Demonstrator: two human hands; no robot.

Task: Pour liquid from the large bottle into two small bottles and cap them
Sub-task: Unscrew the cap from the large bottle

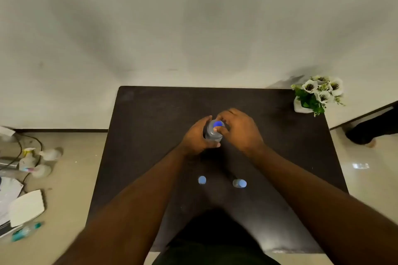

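Blue round cap [218, 124] pinched by right fingers [221, 130] — left hand [197, 137] wraps clear bottle [213, 134].

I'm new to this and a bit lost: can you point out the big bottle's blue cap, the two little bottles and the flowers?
blue cap [218, 124]: head view, cap top.
left small bottle [202, 180]: head view, its cap.
right small bottle [239, 183]: head view, its cap.
flowers [318, 92]: head view, blooms.

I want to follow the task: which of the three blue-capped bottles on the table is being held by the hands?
The large bottle at the table's centre: the left hand grips its body, the right hand touches its cap. Both small bottles stand untouched, nearer the person.
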